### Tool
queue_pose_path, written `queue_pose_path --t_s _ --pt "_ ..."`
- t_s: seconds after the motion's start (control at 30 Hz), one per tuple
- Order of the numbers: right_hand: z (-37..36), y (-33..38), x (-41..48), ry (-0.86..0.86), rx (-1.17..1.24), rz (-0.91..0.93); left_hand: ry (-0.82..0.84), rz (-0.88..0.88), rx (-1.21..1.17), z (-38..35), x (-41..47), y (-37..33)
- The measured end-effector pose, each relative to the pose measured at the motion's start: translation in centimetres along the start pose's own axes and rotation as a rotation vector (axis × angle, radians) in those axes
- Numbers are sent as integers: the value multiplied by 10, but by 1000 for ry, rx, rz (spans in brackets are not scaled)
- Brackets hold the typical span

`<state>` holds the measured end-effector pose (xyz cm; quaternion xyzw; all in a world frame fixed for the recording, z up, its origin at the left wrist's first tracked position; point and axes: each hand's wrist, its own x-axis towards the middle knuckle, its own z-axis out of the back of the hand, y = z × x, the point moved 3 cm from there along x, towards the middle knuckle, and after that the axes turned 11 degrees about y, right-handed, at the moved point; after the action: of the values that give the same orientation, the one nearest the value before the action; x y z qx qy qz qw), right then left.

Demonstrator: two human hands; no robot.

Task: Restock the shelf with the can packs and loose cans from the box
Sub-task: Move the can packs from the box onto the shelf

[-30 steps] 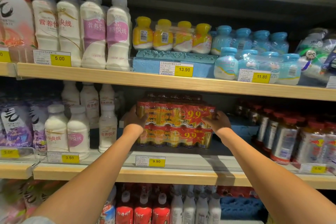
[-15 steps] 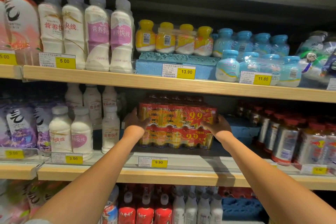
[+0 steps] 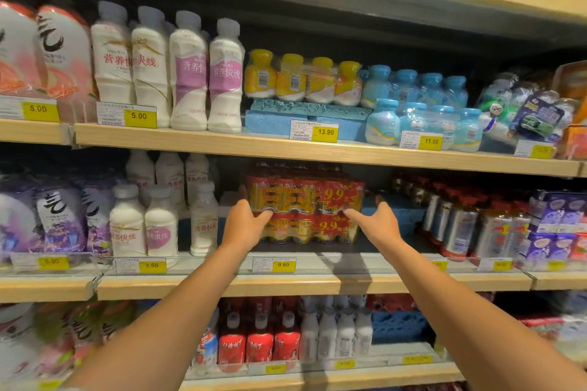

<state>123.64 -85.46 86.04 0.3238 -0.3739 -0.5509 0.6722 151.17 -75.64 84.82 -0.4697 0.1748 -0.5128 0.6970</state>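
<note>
Head view looked at a stocked store rack, where two red-and-gold can packs (image 3: 305,211) sat stacked one on the other on the middle shelf (image 3: 317,284), set back from its front edge, directly behind a yellow 9.90 price tag (image 3: 275,264). Both packs carried a red starburst printed 9.9 toward their right ends. Both bare arms reached in from the near edge. The left hand (image 3: 244,225) was open, fingers loosely spread, its fingertips lying against the front of the packs near their left end at the seam between upper and lower pack; it gripped nothing. The right hand (image 3: 376,224) was likewise open with fingers extended, its index finger pointing left and touching the front of the packs near their right end, thumb raised, nothing held. Whether either palm pressed on the wrap could not be told. Left of the packs stood white milk bottles (image 3: 143,225) in rows, with purple pouches farther left. Right of the packs lay a blue foam block (image 3: 394,213), then red-capped bottles (image 3: 457,225). On the shelf above sat tall white bottles, a yellow-capped four-pack (image 3: 301,79) on a blue block, and blue-capped jars (image 3: 419,105). Below, red bottles and small white bottles filled the lower shelf.
</note>
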Motion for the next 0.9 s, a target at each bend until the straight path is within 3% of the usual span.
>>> queue_pose_path --t_s 0.27,0.57,0.7,0.9 --pt "-26 17 -103 48 0 52 181 -132 12 29 -77 8" --pt "-100 16 -209 78 -98 245 317 -244 232 64 -159 72" --pt "-152 -14 -231 216 -114 252 411 -190 295 55 -191 130" --pt "-233 -110 -262 451 -167 113 511 -12 339 24 -245 242"
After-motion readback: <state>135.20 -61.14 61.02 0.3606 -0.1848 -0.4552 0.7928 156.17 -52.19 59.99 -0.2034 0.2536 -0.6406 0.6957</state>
